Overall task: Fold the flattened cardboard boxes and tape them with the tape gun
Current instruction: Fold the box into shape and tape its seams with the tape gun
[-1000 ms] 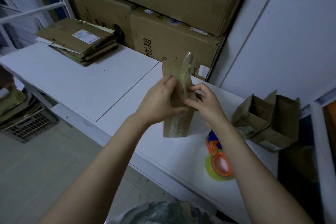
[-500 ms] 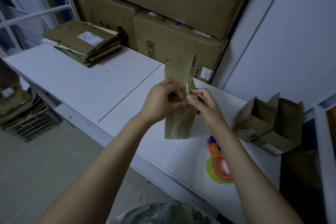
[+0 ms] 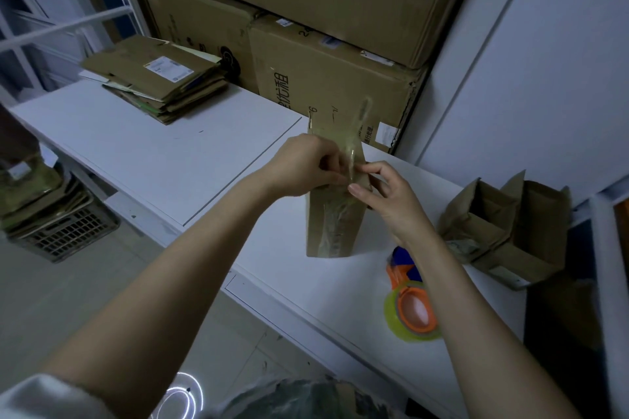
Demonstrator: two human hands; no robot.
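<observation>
the flat box [image 3: 330, 224] stands on end on the white bench [image 3: 170, 153], right in front of the person, and every place below is given from it. the left hand [image 3: 303, 167] has its grip closed on the box's upper left part, fingers curled over the front. the right hand [image 3: 384, 197] has a narrow grip, thumb and forefinger pinching the box's right edge. between the two hands a strip of old tape [image 3: 354, 150] runs up the face of the box and pokes out above its top.

the step in hand looks like clearing that loose strip before the box is opened up. to do it well, keep the left hand firm so the box does not twist, take the strip close to where it sticks, and peel low along the cardboard so the paper layer does not tear. then push the sides square before taping.

the tape gun [image 3: 412, 303] lies on the bench near the box, to its lower right, partly under the right forearm. two folded boxes [image 3: 503, 231] sit well off to the box's right. a stack of flattened boxes [image 3: 156, 78] lies well off to its upper left.

writing: the big carton [image 3: 333, 78] just behind the box carries dark chinese characters turned sideways, and a "6" lower down. the white label [image 3: 169, 69] on top of the stack is too small to read.
</observation>
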